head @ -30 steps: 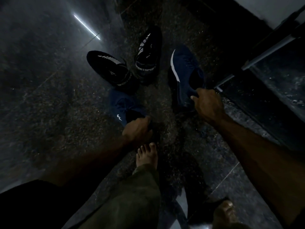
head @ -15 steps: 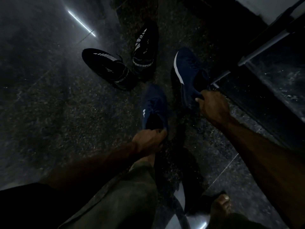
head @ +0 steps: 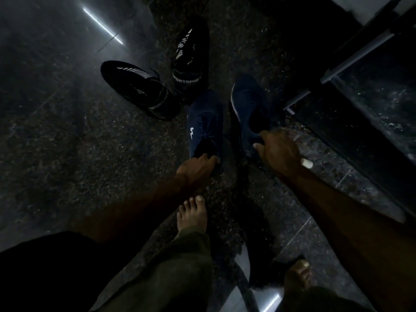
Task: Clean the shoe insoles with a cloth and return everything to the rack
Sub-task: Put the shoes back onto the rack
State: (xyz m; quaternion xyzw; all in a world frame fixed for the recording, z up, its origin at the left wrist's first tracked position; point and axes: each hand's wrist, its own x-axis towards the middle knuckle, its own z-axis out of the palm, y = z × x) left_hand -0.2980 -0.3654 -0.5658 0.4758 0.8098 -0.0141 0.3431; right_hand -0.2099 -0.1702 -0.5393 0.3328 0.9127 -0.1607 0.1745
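**Both hands on the navy shoes, floor level**

Your left hand [head: 198, 168] has fingers curled over the heel rim of the navy shoe w/ white logo [head: 203, 122], gripping it; shoe sits on the dark speckled floor [head: 78, 154], toe pointing away from you. Your right hand [head: 278, 154] grips the heel/collar of the second navy shoe [head: 247, 102], thumb on the outer side, fingers over the rim. The 2 navy shoes lie side by side, near but apart. Can't tell if insoles are inside, openings too dark. Black pair w/ white stripes [head: 157, 73] sits just beyond, heels angled toward each other, the right one nearly touching the logo shoe's toe. Rack frame [head: 351, 61] w/ metal bars at upper right, just beside the second navy shoe. Your bare feet [head: 192, 213] below the hands, green trousers over the ankles. No cloth seen
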